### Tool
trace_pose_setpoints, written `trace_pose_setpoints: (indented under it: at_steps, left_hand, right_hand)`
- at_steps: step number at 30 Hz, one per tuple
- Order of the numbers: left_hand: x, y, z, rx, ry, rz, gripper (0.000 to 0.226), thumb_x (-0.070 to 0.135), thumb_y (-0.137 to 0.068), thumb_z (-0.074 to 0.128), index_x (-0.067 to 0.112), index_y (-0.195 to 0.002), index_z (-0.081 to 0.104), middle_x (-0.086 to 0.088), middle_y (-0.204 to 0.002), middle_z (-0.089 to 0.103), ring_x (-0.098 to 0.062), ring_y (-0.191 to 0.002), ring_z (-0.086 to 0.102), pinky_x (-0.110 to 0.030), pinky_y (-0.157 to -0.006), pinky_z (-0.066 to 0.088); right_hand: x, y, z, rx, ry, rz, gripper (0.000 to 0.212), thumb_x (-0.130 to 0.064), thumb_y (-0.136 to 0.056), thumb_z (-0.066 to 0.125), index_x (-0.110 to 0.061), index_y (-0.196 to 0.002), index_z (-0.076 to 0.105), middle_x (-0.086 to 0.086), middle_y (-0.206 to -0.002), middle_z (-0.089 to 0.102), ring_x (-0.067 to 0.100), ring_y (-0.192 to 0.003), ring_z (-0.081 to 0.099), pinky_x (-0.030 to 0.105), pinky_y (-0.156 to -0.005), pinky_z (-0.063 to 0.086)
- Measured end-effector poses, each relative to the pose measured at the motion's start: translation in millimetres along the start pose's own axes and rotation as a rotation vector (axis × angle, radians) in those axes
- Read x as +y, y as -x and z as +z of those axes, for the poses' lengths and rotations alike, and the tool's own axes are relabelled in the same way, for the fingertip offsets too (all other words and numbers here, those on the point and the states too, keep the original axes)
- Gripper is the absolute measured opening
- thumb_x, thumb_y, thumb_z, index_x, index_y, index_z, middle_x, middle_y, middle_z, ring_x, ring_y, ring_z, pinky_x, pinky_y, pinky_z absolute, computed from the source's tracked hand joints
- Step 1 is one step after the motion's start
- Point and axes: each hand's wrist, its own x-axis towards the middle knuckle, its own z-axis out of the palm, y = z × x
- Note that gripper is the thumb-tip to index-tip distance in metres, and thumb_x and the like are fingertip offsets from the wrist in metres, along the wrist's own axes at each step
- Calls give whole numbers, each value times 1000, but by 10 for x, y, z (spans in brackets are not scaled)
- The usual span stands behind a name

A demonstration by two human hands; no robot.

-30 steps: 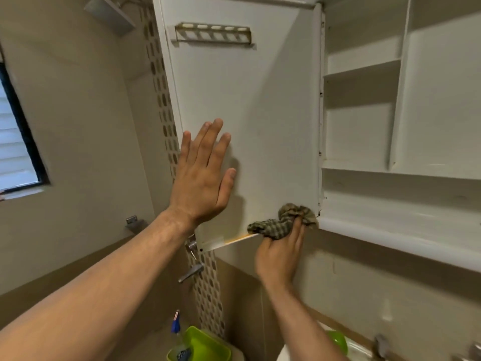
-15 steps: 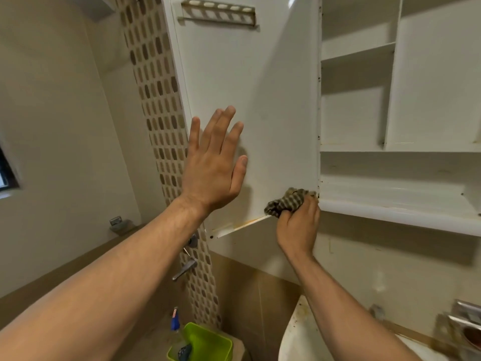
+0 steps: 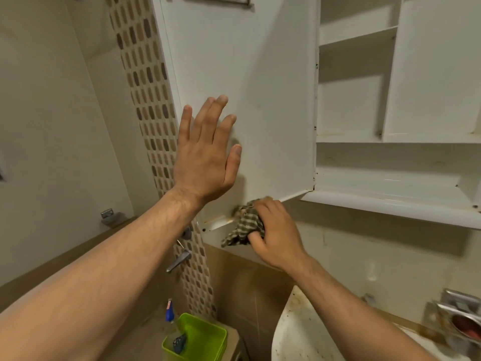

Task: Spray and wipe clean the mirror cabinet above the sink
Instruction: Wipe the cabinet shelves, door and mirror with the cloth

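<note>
a crumpled green-and-cream checked cloth (image 3: 243,227) is gripped in the right hand (image 3: 276,235), fingers curled round it, and is pressed on the bottom edge of the open white cabinet door (image 3: 260,87). the left hand (image 3: 205,157) is held flat, fingers straight and spread, at the door's inner face above the cloth; actual contact cannot be made out. bare door surface is left above both hands. the door's top and far side are cut off or hidden. the white shelved cabinet (image 3: 390,201) is cut off at the right. a stained white sink (image 3: 294,329) is partly covered by the right forearm.
</note>
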Motion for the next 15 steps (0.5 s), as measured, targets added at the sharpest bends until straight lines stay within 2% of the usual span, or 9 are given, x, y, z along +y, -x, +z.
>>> trace_pose_setpoints:
  at_steps: [1,3,7,8,10,13,15]
  left_hand:
    - [3,3,-8,1,3,5,49,34,-99,50,8,-140,50,-16,-163,34,-33,-154,25,-54,-128,5]
    - [0,10,-25,3,18,14,48,33,-99,51,7,-139,50,-17,-162,34,-33,-154,25,-54,-128,6]
    - [-9,10,-38,6,50,7,46,30,-98,52,6,-137,51,-19,-161,35,-35,-153,26,-51,-128,6]
    - [1,11,-29,7,47,8,46,30,-98,52,6,-137,51,-19,-161,35,-35,-153,26,-51,-129,7]
    - [11,9,-10,4,39,5,45,30,-98,52,5,-136,52,-20,-160,36,-35,-152,27,-50,-129,8]
    - [2,22,12,5,39,-4,44,30,-99,51,5,-135,52,-19,-160,37,-35,-152,27,-49,-129,7]
    - [4,26,16,7,42,3,43,30,-98,52,6,-134,52,-18,-160,37,-34,-152,27,-49,-129,8]
  right_hand:
    - [5,-63,-27,-31,-10,-33,30,-32,-77,55,-17,-101,61,-3,-98,58,12,-92,48,32,-79,48]
    - [119,-219,-109,-6,-20,26,24,-36,-76,49,-17,-88,57,-2,-86,56,15,-85,47,38,-73,47]
    - [637,-391,-338,265,17,441,26,-29,-85,45,-9,-96,57,6,-95,58,28,-97,54,33,-74,39]
    - [710,-374,-348,289,50,472,25,-28,-85,43,-10,-95,56,4,-93,55,29,-96,54,32,-74,37]
    - [685,-304,-278,247,82,395,21,-31,-81,41,-16,-91,51,-1,-89,50,23,-92,49,30,-71,35]
    - [640,-169,-205,95,93,134,24,-34,-74,46,-20,-92,53,-4,-90,53,13,-87,44,26,-67,33]
    - [777,-224,-364,82,128,146,25,-35,-75,45,-20,-92,55,-3,-89,56,14,-86,47,28,-67,34]
